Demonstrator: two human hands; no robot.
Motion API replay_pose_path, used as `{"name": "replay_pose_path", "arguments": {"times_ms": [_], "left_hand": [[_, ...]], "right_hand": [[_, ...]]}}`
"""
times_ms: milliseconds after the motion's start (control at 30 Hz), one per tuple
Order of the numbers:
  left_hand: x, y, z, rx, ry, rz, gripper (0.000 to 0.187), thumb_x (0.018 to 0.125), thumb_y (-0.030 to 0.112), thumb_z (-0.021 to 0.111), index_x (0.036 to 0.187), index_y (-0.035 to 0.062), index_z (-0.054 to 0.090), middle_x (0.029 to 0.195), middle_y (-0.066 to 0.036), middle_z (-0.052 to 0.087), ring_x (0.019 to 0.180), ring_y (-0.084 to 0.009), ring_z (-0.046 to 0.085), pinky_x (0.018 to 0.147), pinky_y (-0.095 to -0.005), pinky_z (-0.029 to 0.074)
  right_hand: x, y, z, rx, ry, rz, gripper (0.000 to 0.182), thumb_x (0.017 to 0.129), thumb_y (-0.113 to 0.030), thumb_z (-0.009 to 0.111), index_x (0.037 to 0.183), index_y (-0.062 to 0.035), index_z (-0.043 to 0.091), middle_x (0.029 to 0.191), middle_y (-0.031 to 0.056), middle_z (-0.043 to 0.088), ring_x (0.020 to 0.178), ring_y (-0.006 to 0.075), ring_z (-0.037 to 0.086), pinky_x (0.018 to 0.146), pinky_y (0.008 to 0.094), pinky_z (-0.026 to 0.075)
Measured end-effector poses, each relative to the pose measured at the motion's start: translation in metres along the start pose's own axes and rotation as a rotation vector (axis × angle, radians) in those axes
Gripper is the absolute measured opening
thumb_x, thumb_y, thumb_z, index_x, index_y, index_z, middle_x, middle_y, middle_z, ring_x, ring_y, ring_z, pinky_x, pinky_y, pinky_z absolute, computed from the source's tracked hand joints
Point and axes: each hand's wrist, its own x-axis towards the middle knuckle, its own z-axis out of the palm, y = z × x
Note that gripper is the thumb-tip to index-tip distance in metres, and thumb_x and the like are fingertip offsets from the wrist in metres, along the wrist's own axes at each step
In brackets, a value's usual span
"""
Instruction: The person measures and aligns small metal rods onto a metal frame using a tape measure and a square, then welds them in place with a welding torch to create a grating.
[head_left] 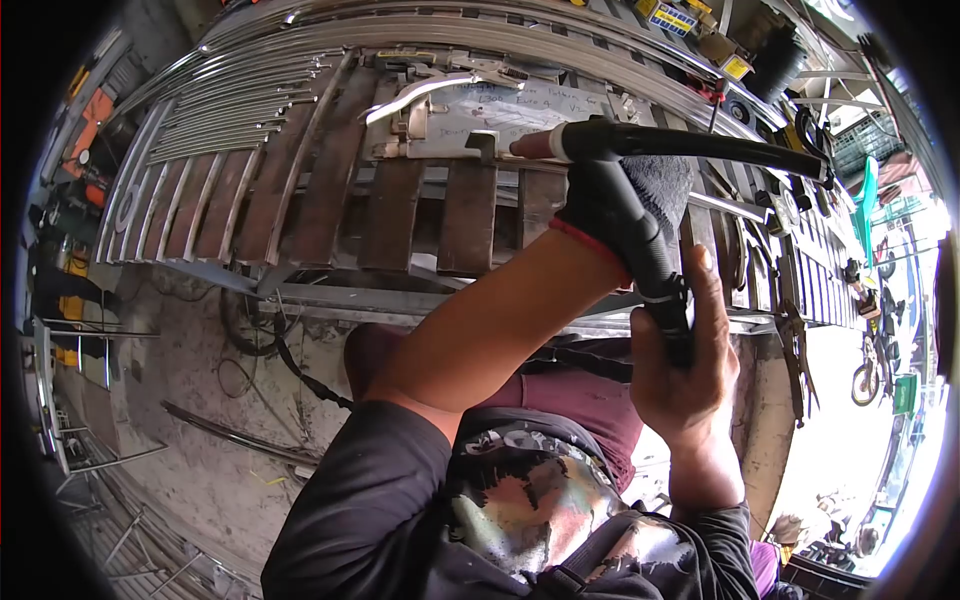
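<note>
Across my view runs a black TIG welding torch (630,205), with a pinkish nozzle pointing left and a long back cap reaching right. My left hand (662,190), in a dark grey glove with a red cuff, is at the upper handle, just under the torch head; its fingers are partly hidden. Bare, my right hand (685,385) is closed around the handle's lower end. Beyond the nozzle, a flat metal plate (470,118) with handwriting lies on the slatted bench (385,215). On the plate sits a curved shiny metal bar (420,92) among small brackets.
Several thin metal rods (225,125) lie side by side on the bench's left. Long tubes (480,30) run along its back. Locking pliers (793,345) hang at the right edge. Cables (290,350) and a bent metal strip (235,432) lie on the floor at left.
</note>
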Motion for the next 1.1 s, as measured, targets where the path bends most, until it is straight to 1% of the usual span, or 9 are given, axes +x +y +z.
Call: {"name": "replay_pose_path", "arguments": {"times_ms": [67, 200, 300, 367, 433, 500, 633, 833, 1100], "left_hand": [[-0.008, -0.003, 0.001, -0.104, 0.043, 0.007, 0.034, 0.110, 0.030, 0.051, 0.096, 0.0053, 0.070, 0.089, -0.007, 0.072, 0.086, -0.0190, 0.064, 0.087, -0.0345, 0.051], [0.004, -0.009, 0.004, 0.518, -0.068, 0.179, 0.037, 0.107, 0.033, 0.047, 0.096, 0.0078, 0.071, 0.092, -0.009, 0.074, 0.088, -0.0224, 0.068, 0.085, -0.0359, 0.052], [0.003, -0.001, 0.004, 1.152, -0.202, 0.255, 0.038, 0.104, 0.036, 0.047, 0.097, 0.0086, 0.072, 0.093, -0.011, 0.075, 0.090, -0.0241, 0.071, 0.083, -0.0366, 0.053], [-0.001, 0.012, 0.000, 1.239, -0.257, 0.209, 0.038, 0.102, 0.038, 0.048, 0.100, 0.0090, 0.074, 0.096, -0.011, 0.076, 0.093, -0.0244, 0.072, 0.084, -0.0367, 0.054], [0.002, 0.012, -0.003, 0.940, -0.285, 0.106, 0.039, 0.100, 0.040, 0.051, 0.105, 0.0094, 0.076, 0.100, -0.012, 0.077, 0.097, -0.0240, 0.073, 0.087, -0.0367, 0.055], [-0.005, 0.019, -0.003, 1.300, -0.221, 0.248, 0.040, 0.099, 0.040, 0.053, 0.107, 0.0102, 0.077, 0.103, -0.011, 0.078, 0.100, -0.0243, 0.074, 0.089, -0.0371, 0.055], [-0.012, 0.024, -0.005, 1.477, -0.139, 0.370, 0.040, 0.098, 0.041, 0.054, 0.109, 0.0111, 0.078, 0.106, -0.011, 0.078, 0.103, -0.0248, 0.074, 0.091, -0.0376, 0.055], [-0.017, 0.027, -0.006, 1.573, -0.066, 0.440, 0.040, 0.096, 0.042, 0.056, 0.110, 0.0125, 0.079, 0.111, -0.011, 0.079, 0.107, -0.0255, 0.074, 0.095, -0.0383, 0.055], [0.000, 0.009, -0.002, 1.378, 0.017, 0.481, 0.040, 0.094, 0.042, 0.057, 0.112, 0.0144, 0.081, 0.111, -0.010, 0.080, 0.107, -0.0257, 0.074, 0.095, -0.0396, 0.055]], "right_hand": [[0.000, 0.001, 0.005, -0.005, 0.006, 0.005, 0.073, 0.100, -0.006, 0.074, 0.163, 0.0081, 0.041, 0.162, 0.0297, 0.054, 0.147, 0.0420, 0.059, 0.117, 0.0444, 0.051], [0.004, -0.002, 0.005, -0.021, 0.005, -0.001, 0.072, 0.099, -0.003, 0.073, 0.162, 0.0094, 0.042, 0.160, 0.0310, 0.055, 0.146, 0.0426, 0.059, 0.117, 0.0454, 0.051], [0.008, -0.002, 0.005, -0.010, 0.004, -0.026, 0.071, 0.098, -0.001, 0.073, 0.161, 0.0112, 0.043, 0.159, 0.0322, 0.056, 0.144, 0.0430, 0.061, 0.114, 0.0445, 0.054], [0.008, -0.002, 0.005, 0.002, 0.003, -0.022, 0.070, 0.098, 0.000, 0.073, 0.160, 0.0118, 0.044, 0.158, 0.0322, 0.057, 0.141, 0.0429, 0.063, 0.111, 0.0432, 0.056], [0.010, -0.002, 0.005, 0.000, 0.002, -0.031, 0.069, 0.098, 0.001, 0.072, 0.160, 0.0121, 0.044, 0.158, 0.0322, 0.057, 0.140, 0.0427, 0.065, 0.109, 0.0421, 0.058], [0.014, -0.003, 0.005, -0.015, 0.004, -0.053, 0.068, 0.098, 0.002, 0.072, 0.160, 0.0120, 0.044, 0.158, 0.0322, 0.057, 0.139, 0.0426, 0.065, 0.107, 0.0412, 0.059], [0.016, -0.005, 0.003, 0.002, -0.020, -0.041, 0.068, 0.099, 0.002, 0.072, 0.160, 0.0119, 0.044, 0.157, 0.0323, 0.057, 0.139, 0.0425, 0.065, 0.107, 0.0418, 0.060], [0.022, -0.006, 0.005, 0.007, 0.014, -0.059, 0.072, 0.096, 0.004, 0.076, 0.161, 0.0073, 0.046, 0.147, 0.0325, 0.065, 0.123, 0.0448, 0.074, 0.098, 0.0444, 0.063], [0.024, -0.010, 0.004, 0.036, 0.009, -0.028, 0.072, 0.095, 0.005, 0.075, 0.161, 0.0040, 0.048, 0.143, 0.0327, 0.067, 0.120, 0.0446, 0.075, 0.095, 0.0441, 0.064]]}}
